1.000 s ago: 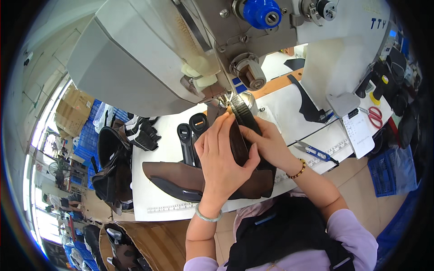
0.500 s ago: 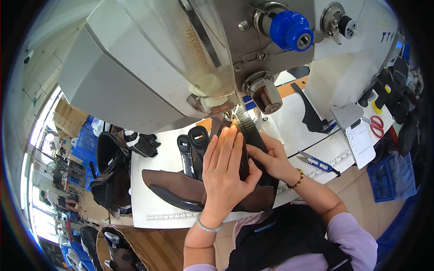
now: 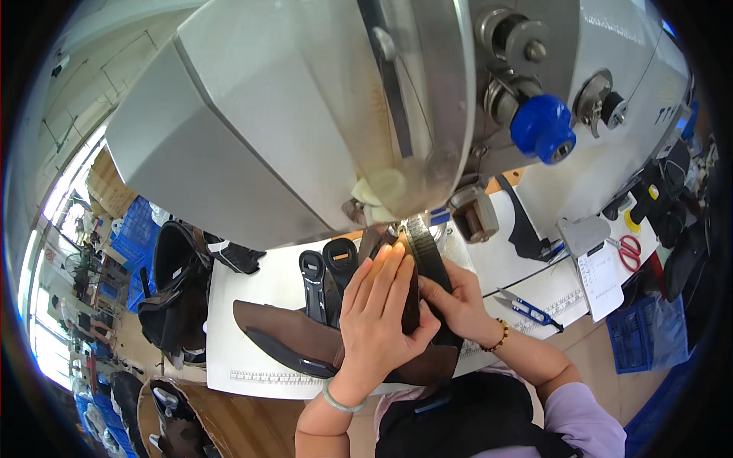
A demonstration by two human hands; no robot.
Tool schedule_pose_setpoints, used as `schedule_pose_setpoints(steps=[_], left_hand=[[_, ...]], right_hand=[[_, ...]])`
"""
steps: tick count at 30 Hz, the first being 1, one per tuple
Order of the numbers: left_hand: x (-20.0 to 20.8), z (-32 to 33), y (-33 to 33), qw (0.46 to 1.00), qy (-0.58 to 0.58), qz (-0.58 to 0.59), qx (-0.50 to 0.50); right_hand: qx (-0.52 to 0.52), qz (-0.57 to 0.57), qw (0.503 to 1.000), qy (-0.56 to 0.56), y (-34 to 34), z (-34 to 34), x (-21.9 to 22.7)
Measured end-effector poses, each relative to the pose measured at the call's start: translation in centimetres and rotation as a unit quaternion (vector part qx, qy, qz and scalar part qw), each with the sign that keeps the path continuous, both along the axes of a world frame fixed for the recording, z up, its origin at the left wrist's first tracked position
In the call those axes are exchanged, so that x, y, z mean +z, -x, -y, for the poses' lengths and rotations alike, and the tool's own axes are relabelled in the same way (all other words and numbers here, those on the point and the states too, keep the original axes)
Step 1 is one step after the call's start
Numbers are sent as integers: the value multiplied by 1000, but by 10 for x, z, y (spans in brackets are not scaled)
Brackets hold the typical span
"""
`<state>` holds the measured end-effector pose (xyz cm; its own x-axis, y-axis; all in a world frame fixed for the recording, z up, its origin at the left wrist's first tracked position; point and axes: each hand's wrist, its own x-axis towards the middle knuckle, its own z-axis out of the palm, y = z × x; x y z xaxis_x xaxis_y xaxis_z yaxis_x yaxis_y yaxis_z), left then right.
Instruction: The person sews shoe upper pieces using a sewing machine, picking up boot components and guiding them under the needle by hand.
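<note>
A brown and black leather piece [image 3: 286,327], much like a boot upper, lies on the white table under the sewing machine [image 3: 267,130]. Flat on its middle rests my left hand [image 3: 378,313], fingers stretched out side by side toward the needle area, where the needle itself is hard to make out. My right hand [image 3: 466,301] grips the right side, thumb on top and fingers partly hidden along the edge. A black ribbed strip [image 3: 426,248] runs from the machine's foot down between the hands. Left of my left hand, two black slotted tabs [image 3: 340,259] stick up.
Blue-handled thread snips [image 3: 532,311] lie right of my right wrist. Further right are red-handled scissors [image 3: 630,253] and a white card [image 3: 600,281]. A black cut piece [image 3: 522,221] lies behind. Dark boots [image 3: 177,294] stand left, a cardboard box [image 3: 248,416] below, a blue crate [image 3: 632,336] lower right.
The view has tilted, so the machine fills more of the picture and sits lower and further right. Both hands keep nearly the same hold on the leather piece at the machine's foot.
</note>
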<state>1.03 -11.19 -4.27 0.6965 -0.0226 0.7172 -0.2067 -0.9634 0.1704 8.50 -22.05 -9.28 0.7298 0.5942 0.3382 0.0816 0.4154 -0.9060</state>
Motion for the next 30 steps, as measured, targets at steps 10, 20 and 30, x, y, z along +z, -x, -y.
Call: schedule_pose_setpoints(steps=[10, 20, 30], left_hand=[[1, -8, -1, 1000, 10, -5, -10], [-3, -6, -2, 1000, 5, 22, 0], [0, -7, -6, 999, 5, 33, -6]], right_hand=[[19, -33, 999, -33, -1, -4, -2], [-23, 7, 999, 21, 2, -2, 1], [-3, -24, 1000, -5, -3, -6, -1]])
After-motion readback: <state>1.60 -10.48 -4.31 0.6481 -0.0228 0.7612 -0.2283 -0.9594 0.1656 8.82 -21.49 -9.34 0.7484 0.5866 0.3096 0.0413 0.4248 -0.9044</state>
